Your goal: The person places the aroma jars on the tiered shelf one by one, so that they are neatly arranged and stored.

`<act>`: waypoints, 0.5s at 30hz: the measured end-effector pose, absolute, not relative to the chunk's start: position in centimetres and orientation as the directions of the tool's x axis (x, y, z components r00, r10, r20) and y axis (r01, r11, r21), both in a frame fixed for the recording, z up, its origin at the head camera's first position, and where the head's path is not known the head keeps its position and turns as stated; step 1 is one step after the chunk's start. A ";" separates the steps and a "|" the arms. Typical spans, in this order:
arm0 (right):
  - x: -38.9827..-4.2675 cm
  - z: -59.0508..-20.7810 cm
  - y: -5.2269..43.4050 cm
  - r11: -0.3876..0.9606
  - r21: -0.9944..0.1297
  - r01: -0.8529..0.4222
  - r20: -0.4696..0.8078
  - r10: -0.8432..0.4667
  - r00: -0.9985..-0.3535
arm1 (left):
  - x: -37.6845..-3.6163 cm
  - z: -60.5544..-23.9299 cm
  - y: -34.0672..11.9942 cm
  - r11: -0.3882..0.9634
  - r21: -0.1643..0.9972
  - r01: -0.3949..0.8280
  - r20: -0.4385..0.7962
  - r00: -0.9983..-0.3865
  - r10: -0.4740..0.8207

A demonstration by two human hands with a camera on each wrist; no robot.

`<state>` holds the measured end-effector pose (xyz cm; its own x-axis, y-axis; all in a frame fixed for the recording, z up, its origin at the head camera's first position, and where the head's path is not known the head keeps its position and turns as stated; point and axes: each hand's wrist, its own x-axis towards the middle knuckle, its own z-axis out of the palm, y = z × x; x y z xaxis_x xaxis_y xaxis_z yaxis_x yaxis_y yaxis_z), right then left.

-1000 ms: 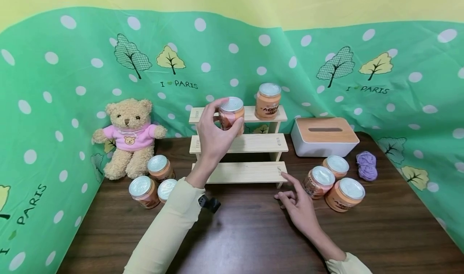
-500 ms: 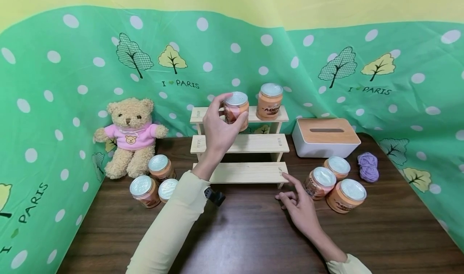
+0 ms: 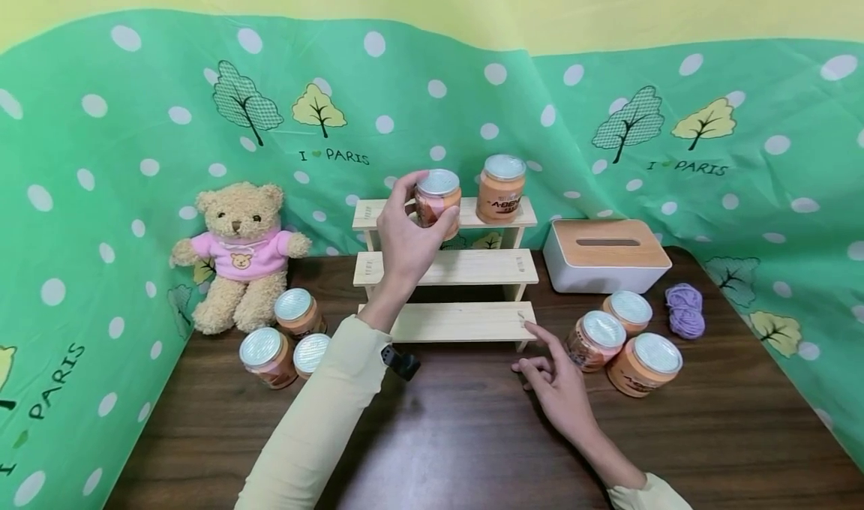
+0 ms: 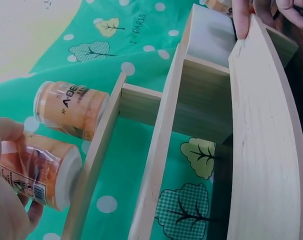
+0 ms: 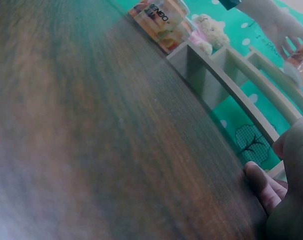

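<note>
My left hand (image 3: pixel 412 244) grips an orange jar (image 3: pixel 439 191) with a silvery lid, thumb on one side and fingers on the other. The jar is upright, close to the top tier of a three-step wooden shelf (image 3: pixel 466 322); in the left wrist view its base (image 4: pixel 69 175) is right at that tier's edge. A second orange jar (image 3: pixel 501 191) stands on the top tier to the right. My right hand (image 3: pixel 559 386) has its index finger extended to the right end of the bottom step, touching it, while the other fingers bend loosely and hold nothing.
Three similar jars (image 3: pixel 270 356) cluster at the left before a teddy bear (image 3: pixel 239 259) in a pink top. Three more jars (image 3: pixel 644 364) stand right of my right hand. Behind them are a tissue box (image 3: pixel 604 255) and purple yarn (image 3: pixel 685 311). A polka-dot green cloth (image 3: pixel 432 112) hangs behind.
My left hand has carried the jar slightly up and to the right, nearer the top tier, and has barely moved in the last half second. The right hand stays at the bottom step.
</note>
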<state>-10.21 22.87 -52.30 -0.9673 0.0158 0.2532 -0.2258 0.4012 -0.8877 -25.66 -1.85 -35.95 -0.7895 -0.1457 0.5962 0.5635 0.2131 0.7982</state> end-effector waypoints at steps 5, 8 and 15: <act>-10.0 -52.2 22.9 0.404 -0.886 -0.226 0.253 0.016 -0.967 | -26.1 -35.9 -1.6 0.253 0.797 0.549 0.590 -0.796 -0.131; -9.9 -52.1 23.0 0.405 -0.885 -0.229 0.256 0.014 -0.967 | -26.4 -35.8 -1.5 0.253 0.808 0.532 0.573 -0.809 -0.129; -10.2 -52.1 23.0 0.406 -0.888 -0.217 0.245 0.016 -0.969 | -27.0 -35.4 -1.3 0.243 0.842 0.483 0.522 -0.842 -0.135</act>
